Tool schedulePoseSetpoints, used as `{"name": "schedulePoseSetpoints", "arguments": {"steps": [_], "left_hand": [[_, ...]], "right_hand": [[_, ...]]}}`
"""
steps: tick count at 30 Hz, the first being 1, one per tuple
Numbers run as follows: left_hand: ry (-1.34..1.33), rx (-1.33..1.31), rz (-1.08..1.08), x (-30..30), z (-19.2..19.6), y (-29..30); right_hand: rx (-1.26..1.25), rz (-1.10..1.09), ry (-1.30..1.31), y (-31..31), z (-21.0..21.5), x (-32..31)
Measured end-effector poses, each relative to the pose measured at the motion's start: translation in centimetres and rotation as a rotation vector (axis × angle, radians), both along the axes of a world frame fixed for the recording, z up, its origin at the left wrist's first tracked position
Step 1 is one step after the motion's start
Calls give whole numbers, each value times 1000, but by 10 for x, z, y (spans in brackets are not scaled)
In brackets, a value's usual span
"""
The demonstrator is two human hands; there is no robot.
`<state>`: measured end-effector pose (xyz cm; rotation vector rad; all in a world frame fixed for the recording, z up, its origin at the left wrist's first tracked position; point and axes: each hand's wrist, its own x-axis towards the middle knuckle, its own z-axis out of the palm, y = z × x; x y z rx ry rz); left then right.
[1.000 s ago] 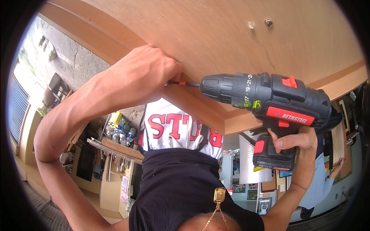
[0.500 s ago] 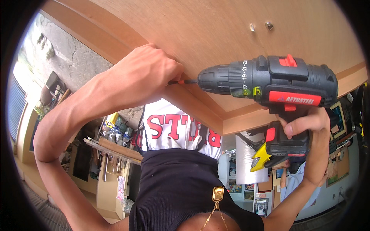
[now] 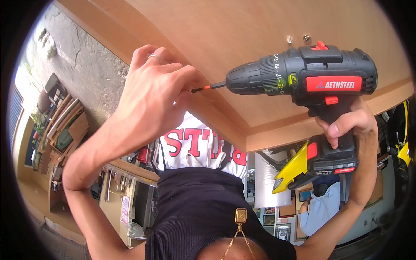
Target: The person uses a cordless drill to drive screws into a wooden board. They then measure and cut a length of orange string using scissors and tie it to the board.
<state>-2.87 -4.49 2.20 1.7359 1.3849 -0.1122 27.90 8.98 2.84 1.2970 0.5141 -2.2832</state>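
Over the wooden frame, the right hand wraps around the handle of the cordless drill, whose orange-banded bit is already seated in the chuck. At the frame's rail, the left hand curls beside the bit's end, and whether it pinches anything I cannot tell. A screw and metal fitting lie on the frame's back panel, apparently unfastened; any finished fastening at the rail is hidden.

On cam I'm seeing a rimmed brn wood panel w/ a screw & sm. metal pc. lying on it, close tog.
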Motion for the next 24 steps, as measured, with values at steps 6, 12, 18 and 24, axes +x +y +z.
{"name": "schedulePoseSetpoints", "arguments": {"steps": [6, 12, 18, 24], "left_hand": [[283, 350, 416, 18, -4, -48], [67, 497, 1192, 42, -43, -109], [-136, 369, 1349, 51, -45, -128], [-198, 404, 1439, 60, -47, -129]], "right_hand": [[48, -78, 24, -2, 2, -16], [45, -134, -21, -3, 5, -38], [162, 133, -32, 4, 10, -60], [187, 326, -75, 16, 7, -52]]}}
